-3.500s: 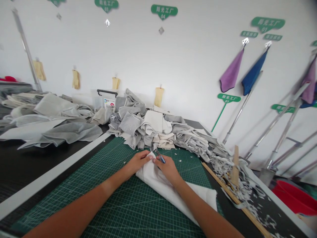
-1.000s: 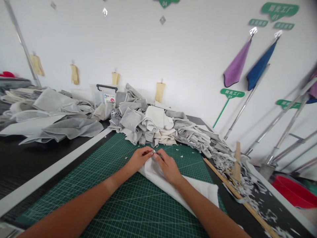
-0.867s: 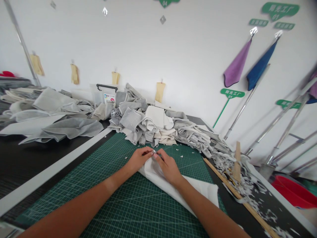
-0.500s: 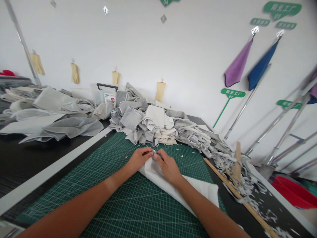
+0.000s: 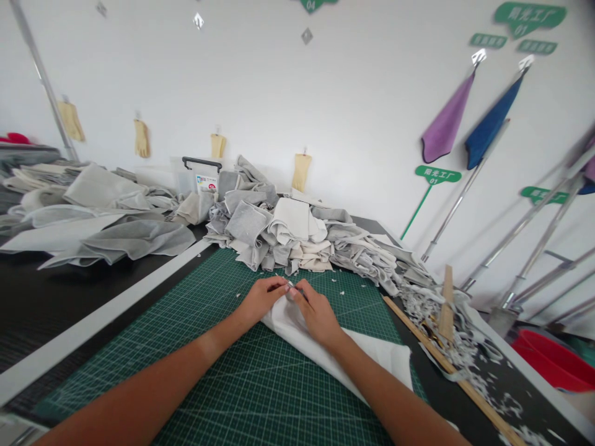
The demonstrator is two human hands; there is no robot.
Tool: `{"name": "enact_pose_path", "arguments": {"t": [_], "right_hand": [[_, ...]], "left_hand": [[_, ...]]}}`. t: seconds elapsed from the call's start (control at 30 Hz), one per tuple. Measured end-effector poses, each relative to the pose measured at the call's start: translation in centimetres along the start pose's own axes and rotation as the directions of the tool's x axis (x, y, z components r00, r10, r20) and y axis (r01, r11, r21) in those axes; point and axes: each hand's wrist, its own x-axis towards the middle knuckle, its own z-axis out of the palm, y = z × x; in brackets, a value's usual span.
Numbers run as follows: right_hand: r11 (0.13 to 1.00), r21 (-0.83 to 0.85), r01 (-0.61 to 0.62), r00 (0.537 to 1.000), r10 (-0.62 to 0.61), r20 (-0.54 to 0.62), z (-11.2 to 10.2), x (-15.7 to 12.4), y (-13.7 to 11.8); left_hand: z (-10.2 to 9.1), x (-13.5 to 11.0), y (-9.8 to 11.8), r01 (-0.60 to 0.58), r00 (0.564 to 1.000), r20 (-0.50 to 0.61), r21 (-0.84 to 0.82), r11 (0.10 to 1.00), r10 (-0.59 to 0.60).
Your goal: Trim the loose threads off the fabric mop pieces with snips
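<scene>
A white cloth (image 5: 377, 355) lies on the green cutting mat (image 5: 242, 384), with its pointed end toward the cloth pile. Both my hands meet at that point. My left hand (image 5: 261, 298) pinches the cloth's tip with closed fingers. My right hand (image 5: 317, 314) rests on the cloth, fingers curled around a small pair of snips (image 5: 290, 287). Only the metal tip of the snips shows between the two hands.
A heap of grey and cream cloths (image 5: 283, 238) lies just beyond the mat. Large grey sheets (image 5: 102, 238) sit at the left, near a plastic box (image 5: 201, 178). At the right are a wooden ruler (image 5: 458, 381), cloth scraps (image 5: 469, 350), a red basin (image 5: 553, 368) and leaning metal poles (image 5: 525, 223).
The blue handle of the snips showed above my right hand 3.5 s ago and is now hidden inside it. Over the last second both hands stay almost still at the cloth's tip.
</scene>
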Motion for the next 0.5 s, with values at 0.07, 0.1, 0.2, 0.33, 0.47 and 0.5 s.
{"name": "enact_pose_path", "arguments": {"t": [0.07, 0.1, 0.2, 0.33, 0.47, 0.5], "right_hand": [[1.000, 0.002, 0.002, 1.000, -0.002, -0.001, -0.01, 0.00, -0.03], [1.000, 0.002, 0.001, 1.000, -0.001, -0.002, -0.02, 0.00, -0.04], [1.000, -0.003, -0.003, 1.000, 0.003, 0.000, -0.02, 0.02, 0.00], [1.000, -0.010, -0.004, 1.000, 0.004, 0.005, 0.02, 0.06, 0.15], [1.000, -0.004, 0.007, 1.000, -0.007, -0.003, 0.07, 0.06, 0.19], [1.000, -0.001, 0.006, 1.000, -0.006, -0.004, 0.08, 0.05, 0.17]], "left_hand": [[0.02, -0.02, 0.07, 0.001, 1.000, 0.002, 0.002, 1.000, -0.001], [0.03, -0.01, 0.02, 0.001, 1.000, 0.005, 0.000, 1.000, -0.001], [0.03, 0.03, -0.30, -0.001, 1.000, 0.006, -0.010, 1.000, 0.001], [-0.02, 0.02, -0.32, 0.006, 1.000, 0.005, -0.017, 1.000, -0.006], [-0.01, -0.04, -0.01, 0.013, 1.000, 0.003, -0.006, 1.000, -0.013], [0.01, -0.04, -0.01, 0.013, 1.000, 0.001, -0.003, 1.000, -0.013]]}}
